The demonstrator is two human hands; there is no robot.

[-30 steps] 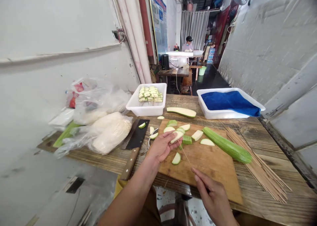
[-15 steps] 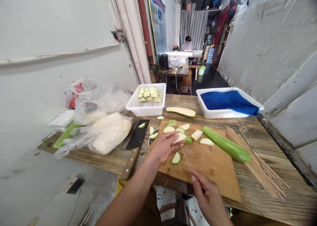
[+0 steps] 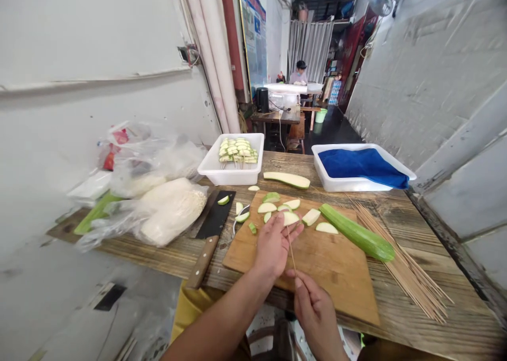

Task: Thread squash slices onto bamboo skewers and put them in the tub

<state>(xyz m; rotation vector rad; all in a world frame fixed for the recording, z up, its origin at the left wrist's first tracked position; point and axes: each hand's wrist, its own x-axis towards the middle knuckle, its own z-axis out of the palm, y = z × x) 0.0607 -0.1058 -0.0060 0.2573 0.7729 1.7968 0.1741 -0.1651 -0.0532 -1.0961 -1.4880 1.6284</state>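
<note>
Over the cutting board [image 3: 336, 279], my left hand [image 3: 272, 247] holds a pale half-round zucchini slice [image 3: 291, 218] between thumb and fingers. My right hand [image 3: 317, 311] pinches the lower part of a thin wooden skewer [image 3: 292, 254]. The skewer's upper end meets the slice; my left fingers partly hide how deep it sits. Around my left hand lie several loose zucchini slices [image 3: 327, 228] and a thick chunk [image 3: 311, 217]. A long green zucchini [image 3: 358, 233] rests across the board's right edge, and a cut zucchini half [image 3: 287, 180] lies behind the board.
Left of the board lies a cleaver [image 3: 214, 221] with a slice on its blade. Bagged pale food [image 3: 174, 208] is farther left. A white tub [image 3: 233, 178] holds skewered slices; another tub [image 3: 356, 184] holds a blue cloth [image 3: 360, 165]. Loose skewers [image 3: 412, 274] lie right. A person [image 3: 300, 75] sits far back.
My left hand and the slice have shifted slightly right over the board. My right hand has moved left and closer to the slice. A small green piece now shows left of my left hand.
</note>
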